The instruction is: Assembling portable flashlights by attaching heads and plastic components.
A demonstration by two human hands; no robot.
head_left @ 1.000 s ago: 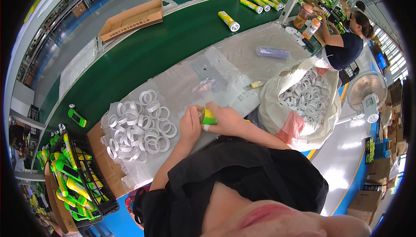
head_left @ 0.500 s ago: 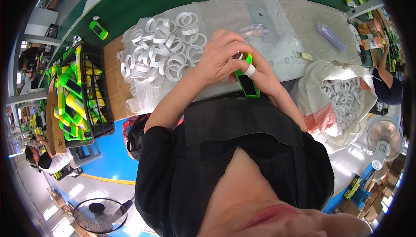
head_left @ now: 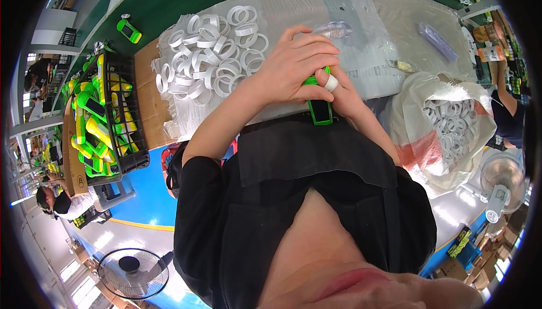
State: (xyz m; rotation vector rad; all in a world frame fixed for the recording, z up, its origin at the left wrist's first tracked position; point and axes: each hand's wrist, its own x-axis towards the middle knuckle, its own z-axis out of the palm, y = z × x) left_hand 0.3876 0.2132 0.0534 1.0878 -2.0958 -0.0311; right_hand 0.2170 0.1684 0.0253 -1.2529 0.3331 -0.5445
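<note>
A green flashlight (head_left: 320, 108) with a dark rectangular panel is between my two hands, just beyond my black apron. My left hand (head_left: 299, 63) lies over its far end, fingers curled across the top and hiding the head. From the other side, my right hand (head_left: 344, 91) wraps round the body, and a white band (head_left: 331, 83) circles its thumb. To the left of my hands lies a spread of loose white rings (head_left: 212, 55) on the plastic-covered table.
A black basket (head_left: 127, 123) of green and yellow flashlights stands at the left, with one flashlight (head_left: 129, 31) beyond it. A white sack (head_left: 409, 123) of rings sits at the right. Clear plastic pieces (head_left: 437, 42) lie on the far right of the table (head_left: 282, 12).
My left hand has shifted over the flashlight's far end, its fingers now stretching across the top. The flashlight stands more upright in the view and its head is now covered.
</note>
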